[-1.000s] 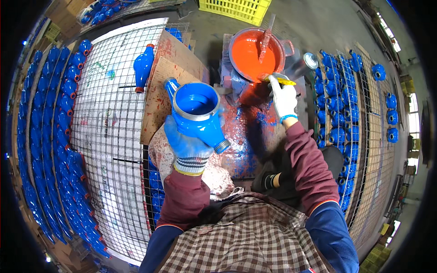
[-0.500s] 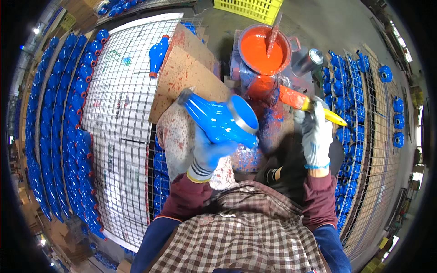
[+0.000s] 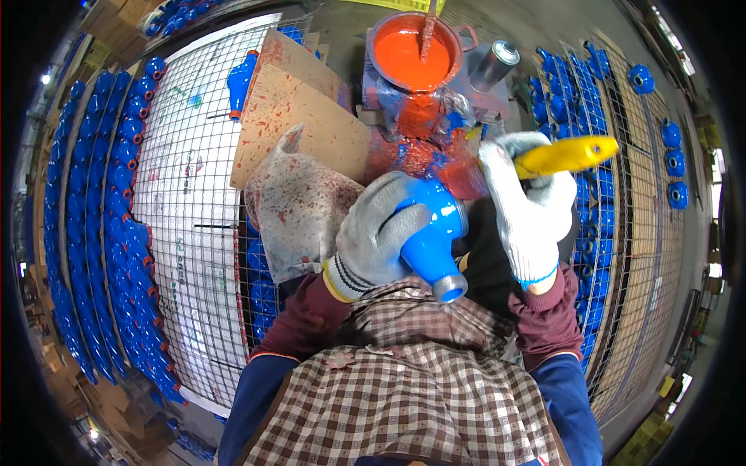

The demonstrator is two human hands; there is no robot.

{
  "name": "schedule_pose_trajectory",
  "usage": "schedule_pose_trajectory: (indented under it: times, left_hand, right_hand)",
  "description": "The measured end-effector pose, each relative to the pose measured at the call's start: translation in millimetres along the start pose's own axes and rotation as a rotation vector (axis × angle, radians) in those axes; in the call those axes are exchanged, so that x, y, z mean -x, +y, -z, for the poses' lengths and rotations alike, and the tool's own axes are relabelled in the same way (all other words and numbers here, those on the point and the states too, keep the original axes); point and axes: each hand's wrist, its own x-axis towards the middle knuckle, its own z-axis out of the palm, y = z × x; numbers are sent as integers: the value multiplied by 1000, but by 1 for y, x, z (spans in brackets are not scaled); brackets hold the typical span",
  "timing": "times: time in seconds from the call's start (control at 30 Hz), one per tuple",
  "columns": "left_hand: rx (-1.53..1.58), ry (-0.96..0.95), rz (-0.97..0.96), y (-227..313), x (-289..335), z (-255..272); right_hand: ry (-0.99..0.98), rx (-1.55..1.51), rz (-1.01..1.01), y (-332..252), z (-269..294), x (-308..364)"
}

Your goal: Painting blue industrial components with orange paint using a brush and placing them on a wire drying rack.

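Observation:
My gloved left hand is wrapped round a glossy blue hollow fitting, a tapered piece with a bare metal rim at its narrow end. That narrow end points down toward my apron, while the wide end faces up and right. My gloved right hand grips a paintbrush by its yellow handle. The brush's orange-red bristles are blurred and lie at the wide rim; whether they touch it, I cannot tell. Beyond both hands stands a pot of orange-red paint with a stirring stick in it.
A metal can stands right of the pot. Left are paint-spotted cardboard, a stained cloth and a wire mesh rack with one red-rimmed blue fitting. Rows of blue fittings line the far left; more stand right.
My left hand has turned the fitting so its narrow end points toward me, and brought it closer. The brush has swung down to its wide rim. The view has shifted slightly.

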Motion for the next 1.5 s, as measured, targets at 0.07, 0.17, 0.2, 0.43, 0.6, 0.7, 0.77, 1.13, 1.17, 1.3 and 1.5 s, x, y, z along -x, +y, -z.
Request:
schedule_pose_trajectory:
  times: [0.07, 0.17, 0.2, 0.43, 0.6, 0.7, 0.77, 1.13, 1.17, 1.3, 1.5]
  left_hand:
    - [20, 19, 64, 5, -2, 0]
    - [51, 132, 283, 10, -9, 0]
    - [42, 135, 288, 10, -5, -5]
    - [1066, 302, 940, 7, -6, 0]
    - [1543, 397, 1012, 11, -14, 1]
    - [1756, 455, 1098, 18, -21, 4]
    - [1932, 415, 1129, 15, -17, 11]
    - [3047, -34, 859, 7, -7, -6]
    - [2853, 165, 1112, 9, -9, 2]
    - [1915, 267, 1208, -10, 0, 8]
    - [229, -291, 688, -4, -4, 19]
  right_hand:
    - [-2, -66, -37, -9, 3, 11]
    - [-78, 22, 202, -8, 10, 21]
    - [-149, 126, 312, -7, 16, 23]
    - [-292, 181, 600, -5, 27, 24]
    - [-207, 124, 613, 10, 25, 25]
    - [-215, -101, 433, 12, 22, 23]
    - [-185, -221, 431, 24, 23, 18]
    - [-134, -896, -360, 67, -4, -1]
    - [-126, -915, -357, 70, 0, -2]
    - [-33, -980, -144, 61, 11, -5]
    - [-126, 95, 244, 32, 0, -44]
